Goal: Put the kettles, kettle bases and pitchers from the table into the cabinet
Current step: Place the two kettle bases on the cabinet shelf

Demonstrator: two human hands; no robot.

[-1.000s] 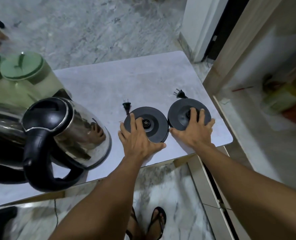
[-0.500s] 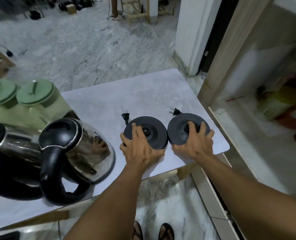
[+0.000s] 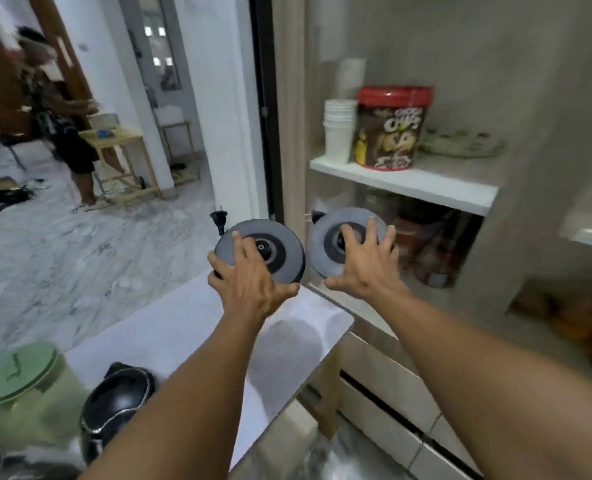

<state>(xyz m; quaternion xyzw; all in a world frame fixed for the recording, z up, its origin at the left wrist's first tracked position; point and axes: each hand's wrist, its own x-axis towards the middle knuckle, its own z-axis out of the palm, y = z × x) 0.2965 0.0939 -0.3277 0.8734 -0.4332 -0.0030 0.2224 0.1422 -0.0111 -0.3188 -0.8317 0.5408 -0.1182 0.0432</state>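
Two round black kettle bases are in the air above the table's far corner. My left hand [image 3: 249, 282] grips the left kettle base [image 3: 277, 252], whose plug [image 3: 217, 218] sticks up behind it. My right hand [image 3: 367, 261] grips the right kettle base [image 3: 329, 244], held in front of the open cabinet's lower compartment. On the table [image 3: 183, 327] at the bottom left stand a green-lidded pitcher [image 3: 17, 393] and a steel kettle with a black lid [image 3: 121, 400], partly hidden by my left arm.
The cabinet's white shelf [image 3: 405, 181] carries a stack of white cups [image 3: 338, 129], a red-lidded cereal tub [image 3: 389, 126] and a dish. Jars and packets fill the compartment below it. A person stands by a wooden stool at the far left on the marble floor.
Both hands have lifted the two kettle bases off the table and carried them up and toward the cabinet. My view has swung up from the table to the cabinet shelves.
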